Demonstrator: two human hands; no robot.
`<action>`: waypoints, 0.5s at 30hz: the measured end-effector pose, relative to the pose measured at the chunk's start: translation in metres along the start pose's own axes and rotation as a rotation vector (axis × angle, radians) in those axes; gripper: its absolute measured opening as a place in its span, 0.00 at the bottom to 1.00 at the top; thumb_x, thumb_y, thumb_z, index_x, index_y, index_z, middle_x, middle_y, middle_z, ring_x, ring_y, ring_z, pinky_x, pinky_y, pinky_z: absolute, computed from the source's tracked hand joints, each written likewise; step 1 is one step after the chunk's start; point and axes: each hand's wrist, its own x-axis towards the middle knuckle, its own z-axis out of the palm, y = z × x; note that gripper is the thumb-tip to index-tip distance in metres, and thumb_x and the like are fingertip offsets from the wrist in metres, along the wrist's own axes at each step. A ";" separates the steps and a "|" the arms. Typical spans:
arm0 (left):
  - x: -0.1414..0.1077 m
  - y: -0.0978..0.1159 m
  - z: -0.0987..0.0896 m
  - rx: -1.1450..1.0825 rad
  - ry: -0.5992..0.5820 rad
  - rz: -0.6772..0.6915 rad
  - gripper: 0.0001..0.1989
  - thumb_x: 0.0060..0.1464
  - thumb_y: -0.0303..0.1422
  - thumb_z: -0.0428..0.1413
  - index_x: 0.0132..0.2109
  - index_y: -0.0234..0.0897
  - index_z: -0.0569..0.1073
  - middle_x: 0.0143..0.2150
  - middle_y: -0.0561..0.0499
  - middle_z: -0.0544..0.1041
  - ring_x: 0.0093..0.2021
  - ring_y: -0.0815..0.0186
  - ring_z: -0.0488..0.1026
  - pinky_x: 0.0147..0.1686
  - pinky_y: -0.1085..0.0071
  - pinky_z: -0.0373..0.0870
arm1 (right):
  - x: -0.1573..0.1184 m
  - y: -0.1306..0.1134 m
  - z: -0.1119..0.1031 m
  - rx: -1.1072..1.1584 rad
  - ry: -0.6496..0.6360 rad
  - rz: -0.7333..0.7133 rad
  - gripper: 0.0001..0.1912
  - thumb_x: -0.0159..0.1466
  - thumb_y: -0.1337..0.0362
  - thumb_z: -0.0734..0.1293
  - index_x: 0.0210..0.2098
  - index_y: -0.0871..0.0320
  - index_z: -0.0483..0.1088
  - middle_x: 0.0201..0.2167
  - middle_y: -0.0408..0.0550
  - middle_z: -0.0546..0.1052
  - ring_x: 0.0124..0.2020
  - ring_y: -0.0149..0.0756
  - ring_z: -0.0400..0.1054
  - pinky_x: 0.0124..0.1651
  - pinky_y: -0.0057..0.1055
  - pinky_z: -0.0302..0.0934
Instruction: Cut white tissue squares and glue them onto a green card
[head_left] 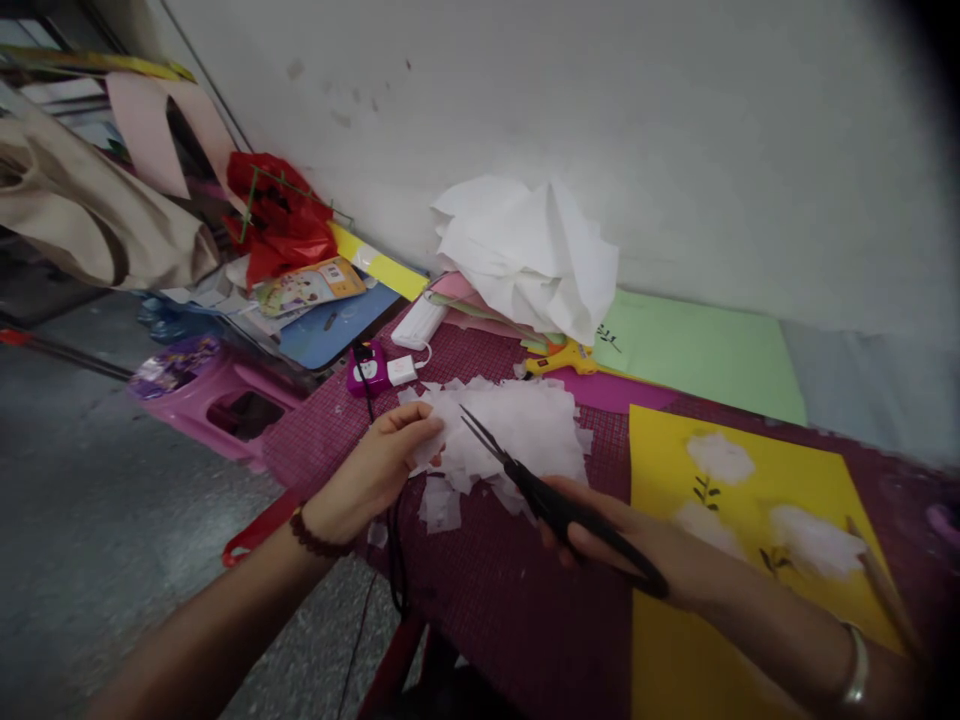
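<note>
Between the thumb and fingers of my left hand [386, 455] is a small piece of white tissue [429, 440]. Black scissors [551, 500] are in my right hand [600, 525], with their slightly parted blades pointing up and left toward that piece. Beneath and behind both hands, a pile of white tissue pieces [517, 425] lies on the dark red table [517, 590]. To the right, partly under my right forearm, a yellow sheet [675, 650] bears white tissue flowers [720, 457] and dark leaf marks.
Crumpled white paper [525, 250] leans at the wall beside a green sheet [705, 350]. A yellow glue gun [562, 360], a purple adapter [367, 370] and a white power strip [418, 320] lie behind the tissue. A pink stool [225, 400] stands left.
</note>
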 end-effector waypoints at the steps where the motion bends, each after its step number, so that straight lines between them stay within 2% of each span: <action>1: 0.001 0.000 0.002 0.008 0.005 -0.004 0.10 0.43 0.34 0.66 0.27 0.35 0.72 0.21 0.57 0.70 0.20 0.74 0.66 0.22 0.77 0.63 | 0.000 0.001 0.000 -0.023 -0.001 0.007 0.39 0.59 0.35 0.64 0.55 0.62 0.65 0.37 0.49 0.67 0.34 0.34 0.60 0.38 0.32 0.60; 4: 0.003 -0.001 0.005 0.039 -0.025 -0.082 0.11 0.43 0.34 0.65 0.27 0.34 0.72 0.20 0.56 0.70 0.19 0.74 0.65 0.20 0.77 0.62 | 0.001 0.005 0.001 -0.070 0.012 0.016 0.39 0.60 0.37 0.65 0.59 0.61 0.63 0.36 0.49 0.68 0.34 0.34 0.60 0.36 0.32 0.60; 7: 0.005 -0.001 0.003 0.023 -0.149 -0.230 0.13 0.48 0.40 0.61 0.26 0.34 0.73 0.21 0.52 0.72 0.19 0.71 0.67 0.19 0.75 0.63 | 0.002 0.009 -0.001 -0.058 -0.006 0.020 0.39 0.61 0.38 0.65 0.60 0.61 0.62 0.36 0.49 0.68 0.33 0.33 0.61 0.37 0.32 0.60; 9: 0.004 0.001 0.001 -0.009 -0.207 -0.286 0.13 0.49 0.40 0.59 0.27 0.34 0.73 0.22 0.50 0.72 0.20 0.70 0.68 0.19 0.73 0.65 | 0.002 0.012 -0.002 -0.035 -0.024 0.026 0.40 0.61 0.39 0.65 0.61 0.62 0.62 0.36 0.50 0.69 0.34 0.34 0.62 0.39 0.34 0.62; 12: 0.003 0.002 -0.002 0.006 -0.205 -0.257 0.06 0.44 0.32 0.61 0.27 0.35 0.73 0.22 0.53 0.71 0.20 0.72 0.66 0.20 0.74 0.66 | 0.002 0.014 -0.002 -0.021 -0.022 0.040 0.39 0.62 0.39 0.64 0.61 0.62 0.60 0.37 0.51 0.69 0.35 0.35 0.64 0.41 0.35 0.62; 15: 0.002 0.000 -0.002 0.082 -0.166 -0.226 0.05 0.41 0.28 0.63 0.28 0.34 0.74 0.23 0.55 0.71 0.19 0.74 0.64 0.21 0.75 0.64 | 0.001 0.017 -0.002 0.010 -0.023 0.027 0.38 0.61 0.38 0.63 0.57 0.62 0.63 0.36 0.50 0.69 0.34 0.35 0.64 0.39 0.35 0.62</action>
